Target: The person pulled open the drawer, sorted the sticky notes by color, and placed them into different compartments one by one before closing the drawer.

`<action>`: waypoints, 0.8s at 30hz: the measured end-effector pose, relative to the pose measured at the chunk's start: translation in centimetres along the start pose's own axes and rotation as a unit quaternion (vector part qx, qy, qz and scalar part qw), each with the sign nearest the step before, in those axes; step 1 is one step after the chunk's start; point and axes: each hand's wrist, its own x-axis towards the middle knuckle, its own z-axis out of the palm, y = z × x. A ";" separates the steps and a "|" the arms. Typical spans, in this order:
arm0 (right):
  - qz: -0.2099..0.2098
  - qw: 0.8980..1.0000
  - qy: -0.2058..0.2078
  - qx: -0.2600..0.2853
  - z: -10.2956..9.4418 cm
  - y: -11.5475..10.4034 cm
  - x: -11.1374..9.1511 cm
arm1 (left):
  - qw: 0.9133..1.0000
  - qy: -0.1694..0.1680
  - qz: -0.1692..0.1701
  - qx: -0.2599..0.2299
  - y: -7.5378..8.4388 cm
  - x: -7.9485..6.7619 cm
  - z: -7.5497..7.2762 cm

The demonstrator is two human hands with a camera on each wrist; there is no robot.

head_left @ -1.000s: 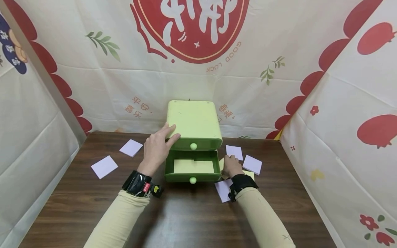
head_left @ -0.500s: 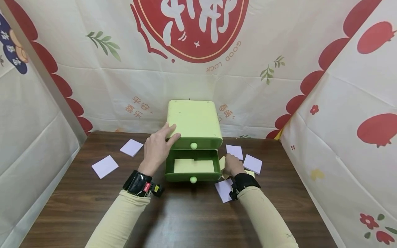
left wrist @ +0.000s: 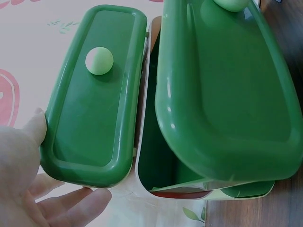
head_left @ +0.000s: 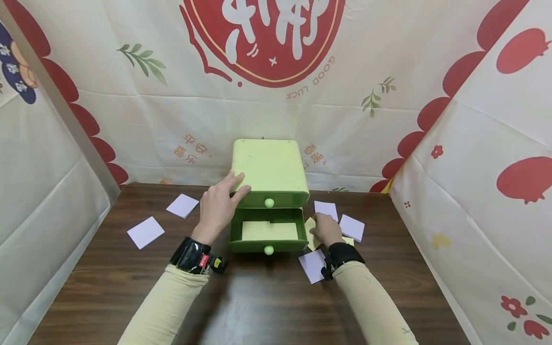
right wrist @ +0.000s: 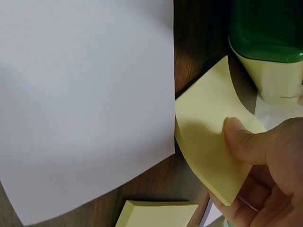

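Observation:
My left hand (head_left: 215,208) rests on the left upper edge of a light-green drawer cabinet (head_left: 269,165); in the left wrist view its thumb touches the top and its extended fingers lie along the side. The cabinet's dark-green lower drawer (head_left: 247,247) is pulled out, with yellow note pads (head_left: 255,231) inside. To the right of the drawer, my right hand (head_left: 328,230) pinches a yellow sticky note pad (right wrist: 208,130), its thumb on the upper face and its fingers underneath. The pad looks bent. Another yellow pad (right wrist: 156,216) lies near the hand.
Around the right hand lie pale lavender note pads: a front one (head_left: 311,266), a back one (head_left: 325,210) and a right one (head_left: 351,227). Two more, a near pad (head_left: 145,232) and a far pad (head_left: 182,205), lie left on the brown table (head_left: 267,306). Printed cloth (head_left: 172,124) hangs behind.
My right hand has shifted slightly to the right, and more of the yellow sticky note pad shows beside it. The left hand and the cabinet stay where they were.

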 end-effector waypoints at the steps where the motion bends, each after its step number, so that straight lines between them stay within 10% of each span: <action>1: -0.002 1.000 0.006 0.000 -0.1 0.1 0.0 | 1.000 0.000 0.000 0.000 0.0 0.0 0.0; 24: -0.009 0.999 0.046 0.028 -1.4 0.7 -0.6 | 1.000 -0.002 0.000 0.000 0.1 -0.1 -0.1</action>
